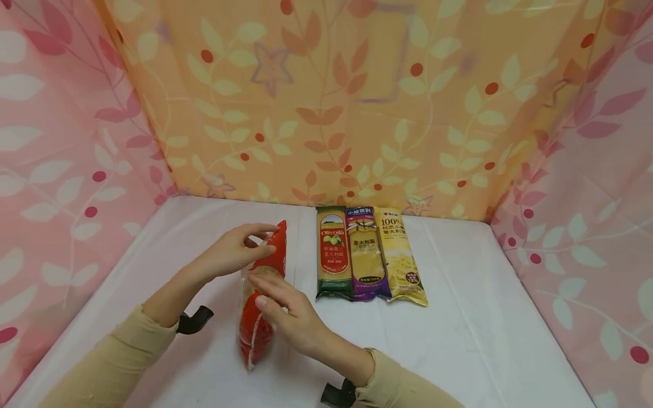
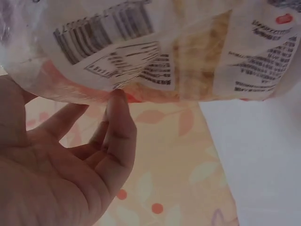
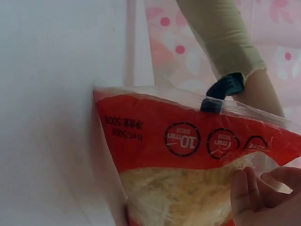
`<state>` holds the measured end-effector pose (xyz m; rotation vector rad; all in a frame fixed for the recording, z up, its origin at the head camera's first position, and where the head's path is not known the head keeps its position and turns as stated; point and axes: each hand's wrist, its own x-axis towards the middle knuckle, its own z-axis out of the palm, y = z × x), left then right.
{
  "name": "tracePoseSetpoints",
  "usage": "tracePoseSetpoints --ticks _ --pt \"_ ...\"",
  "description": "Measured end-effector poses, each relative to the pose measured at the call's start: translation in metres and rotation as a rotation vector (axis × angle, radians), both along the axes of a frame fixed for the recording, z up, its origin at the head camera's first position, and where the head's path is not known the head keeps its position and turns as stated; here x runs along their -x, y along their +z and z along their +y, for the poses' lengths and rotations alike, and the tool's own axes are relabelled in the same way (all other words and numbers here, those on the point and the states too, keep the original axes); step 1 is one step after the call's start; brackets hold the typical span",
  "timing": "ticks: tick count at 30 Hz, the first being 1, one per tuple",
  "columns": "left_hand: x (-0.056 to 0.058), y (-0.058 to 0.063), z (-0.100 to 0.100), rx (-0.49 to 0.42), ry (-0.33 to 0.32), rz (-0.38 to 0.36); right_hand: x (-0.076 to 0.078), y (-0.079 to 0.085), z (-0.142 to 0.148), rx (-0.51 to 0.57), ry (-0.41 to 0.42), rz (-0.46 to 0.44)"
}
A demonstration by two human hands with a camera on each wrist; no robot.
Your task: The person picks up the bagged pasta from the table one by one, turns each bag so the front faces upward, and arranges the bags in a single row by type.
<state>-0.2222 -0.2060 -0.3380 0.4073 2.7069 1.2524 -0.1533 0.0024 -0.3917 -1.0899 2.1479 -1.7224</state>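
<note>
A red and clear plastic bag of pasta (image 1: 257, 334) stands on its narrow side on the left half of the white table. My left hand (image 1: 232, 249) holds its far end, thumb and forefinger against the red film. In the left wrist view, bent fingers (image 2: 120, 127) meet the bag's edge below a printed barcode. My right hand (image 1: 293, 311) is on the near half of the bag. Its fingertips (image 3: 241, 188) pinch the film beside the clear window in the right wrist view. Pale yellowish pasta shows through that window.
Three spaghetti packs lie side by side to the right: a green and red one (image 1: 334, 255), a purple one (image 1: 367, 255) and a yellow one (image 1: 400, 255). Patterned cloth walls (image 1: 326, 113) surround the white tabletop (image 1: 459, 340) at the back and both sides.
</note>
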Motion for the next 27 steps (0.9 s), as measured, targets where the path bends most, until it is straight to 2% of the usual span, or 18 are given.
tracePoseSetpoints --ticks 4,9,14,17,20,23,27 --pt "-0.001 0.004 -0.005 0.023 -0.014 0.012 -0.002 -0.001 -0.007 -0.032 0.022 0.026" --pt "-0.006 0.003 -0.015 0.015 0.013 0.034 -0.003 -0.001 -0.013 -0.034 0.053 0.041" --pt "-0.012 0.002 -0.025 0.041 0.053 0.07 0.001 -0.004 -0.014 0.077 0.05 -0.021" --pt "-0.016 0.002 -0.032 0.05 0.07 0.079 0.008 -0.009 -0.011 0.163 -0.009 -0.036" --pt "-0.019 0.002 -0.038 0.056 0.089 0.084 0.018 -0.017 -0.008 0.192 -0.114 -0.029" --pt "-0.021 0.001 -0.045 0.058 0.114 0.081 0.03 -0.025 -0.007 0.148 -0.218 -0.077" --pt "-0.026 -0.002 -0.056 0.072 0.144 0.085 0.044 -0.038 -0.011 0.037 -0.273 -0.237"
